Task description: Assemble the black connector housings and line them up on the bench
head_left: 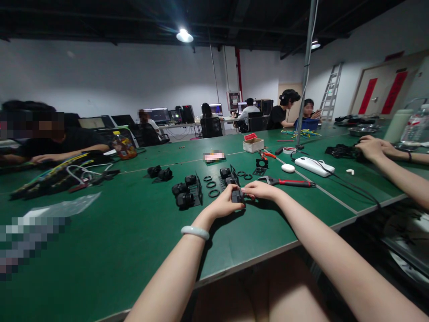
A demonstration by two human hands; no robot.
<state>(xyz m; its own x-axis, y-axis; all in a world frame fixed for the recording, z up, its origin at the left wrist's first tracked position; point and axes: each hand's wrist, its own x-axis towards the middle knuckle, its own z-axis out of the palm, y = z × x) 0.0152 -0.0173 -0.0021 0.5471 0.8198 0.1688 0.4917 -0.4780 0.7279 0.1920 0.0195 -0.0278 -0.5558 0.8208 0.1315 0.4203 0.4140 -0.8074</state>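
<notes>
My left hand [221,205], with a pale bangle on its wrist, is closed around a small black plastic part [237,196] just above the green table. From the other side, the fingertips of my right hand [262,190] pinch the same part's right edge; some of it is hidden by my fingers. Right behind my hands stand black camera-like modules on a finned bracket [225,173]. To the left is a similar group of black modules [183,197]. Several black rings [213,193] lie between the two groups. A square black plate with a round hole [262,164] stands further back.
An adjustable wrench with red handle [295,183] lies right of my hands, near a white power strip [314,166] and its cable. A small box [253,144] and a metal pole [304,76] are behind. Cables and a drink bottle [124,145] are left. Co-workers sit around.
</notes>
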